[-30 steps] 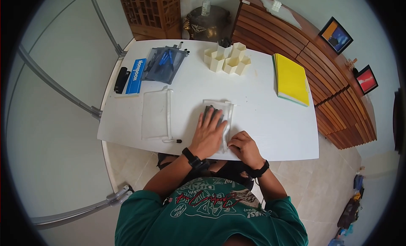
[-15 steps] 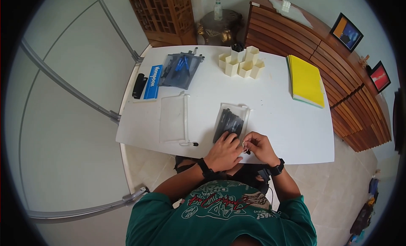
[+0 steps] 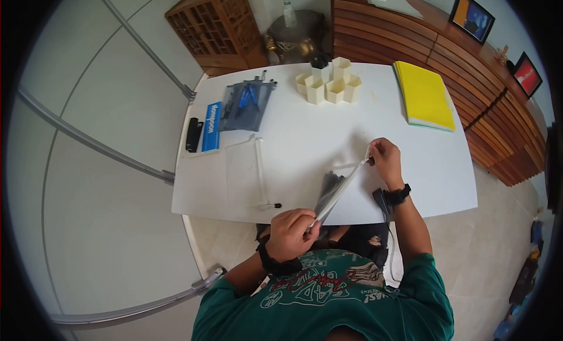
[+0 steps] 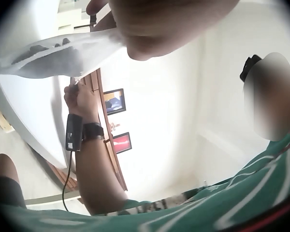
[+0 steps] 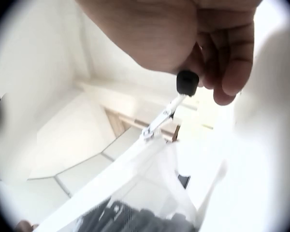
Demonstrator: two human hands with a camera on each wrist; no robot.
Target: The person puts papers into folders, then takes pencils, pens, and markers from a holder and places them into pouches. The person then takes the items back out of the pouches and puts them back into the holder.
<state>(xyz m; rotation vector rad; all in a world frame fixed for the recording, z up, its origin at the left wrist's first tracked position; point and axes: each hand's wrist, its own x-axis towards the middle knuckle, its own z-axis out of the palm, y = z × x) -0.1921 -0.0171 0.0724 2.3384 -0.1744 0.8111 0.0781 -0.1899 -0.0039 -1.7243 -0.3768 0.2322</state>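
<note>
A clear zip pouch (image 3: 329,195) filled with dark pens is held tilted above the table's front edge. My left hand (image 3: 291,233) grips its near end, fingers curled round the corner. At the far end of the zip my right hand (image 3: 385,160) pinches the pull; in the right wrist view the black tab (image 5: 187,83) of that pull shows at the fingertips, and dark pens (image 5: 130,218) lie inside the clear plastic. The left wrist view shows the pouch (image 4: 58,55) stretching away from my left hand (image 4: 159,24).
Another clear pouch (image 3: 245,174) lies flat on the left, its black tab near my left hand. Behind are a grey mesh pouch (image 3: 246,106) with blue items, a blue notebook box (image 3: 211,127), a black stapler (image 3: 193,134), cream hexagonal holders (image 3: 335,90) and a yellow stack (image 3: 425,97).
The pouch has been lifted and tilted from the tabletop. My left hand has moved from its surface to grip the near end; my right hand has moved forward with the zip pull.
</note>
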